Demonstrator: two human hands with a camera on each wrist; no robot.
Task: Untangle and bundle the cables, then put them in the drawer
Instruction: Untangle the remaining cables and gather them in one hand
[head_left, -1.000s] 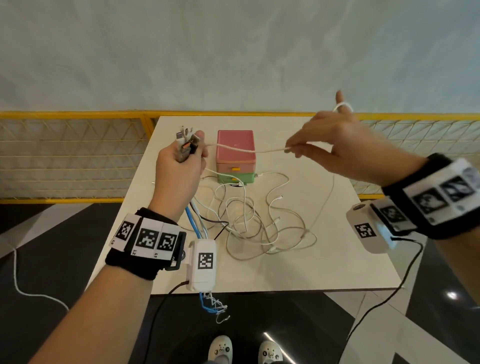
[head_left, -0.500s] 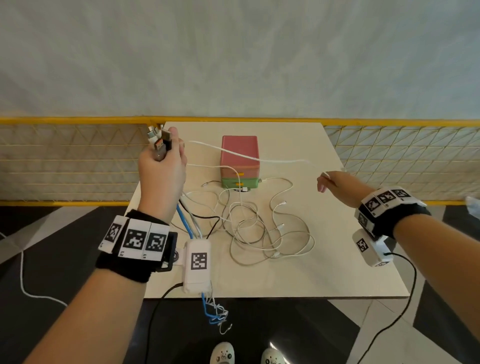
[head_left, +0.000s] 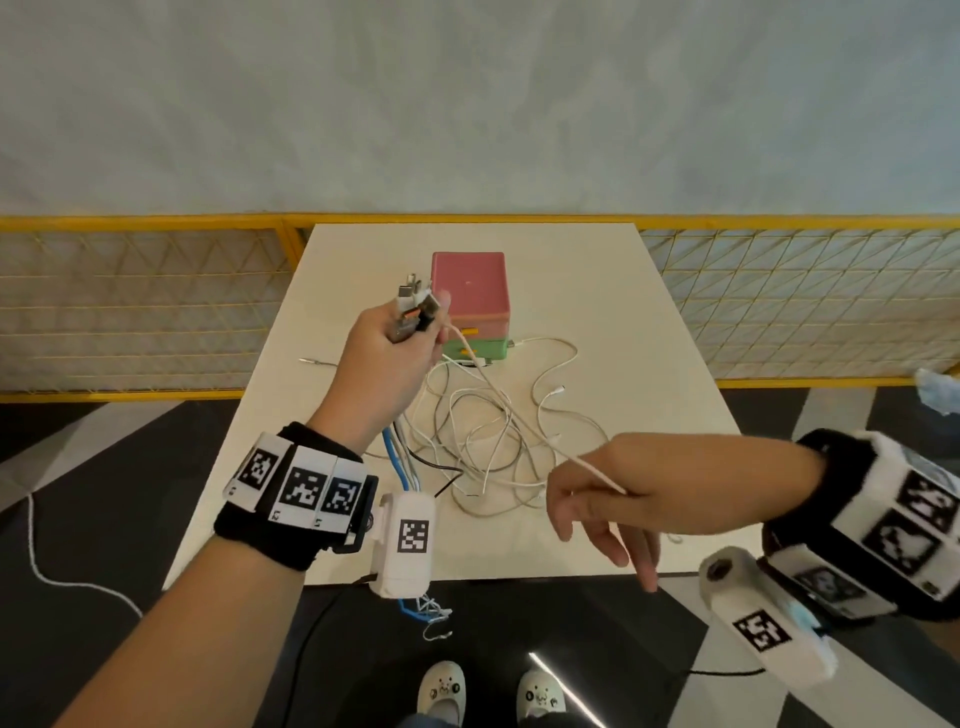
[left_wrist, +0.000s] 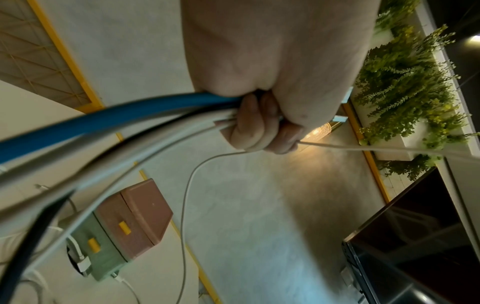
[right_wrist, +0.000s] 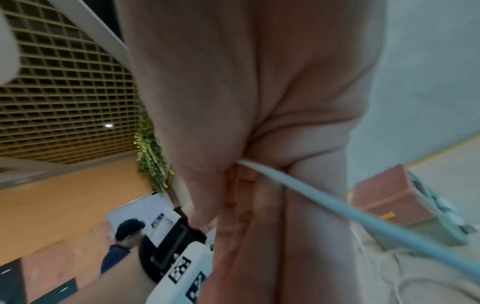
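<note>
Above the worktop (head_left: 649, 332), the left hand (head_left: 387, 358) has its grip closed round a bunch of cable ends (head_left: 413, 301), the right hand (head_left: 602, 499) pinches one white cable (head_left: 511, 410) stretched between them near the front edge, over the loose tangle (head_left: 488, 441) before the drawer box (head_left: 470, 301)

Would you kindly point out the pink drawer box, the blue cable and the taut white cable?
pink drawer box (head_left: 468, 283), head view, top face.
blue cable (left_wrist: 109, 119), left wrist view, mid-length.
taut white cable (head_left: 511, 410), head view, stretched span.

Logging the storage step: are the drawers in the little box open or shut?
Shut: both fronts of the box sit flush, yellow handles showing.
</note>
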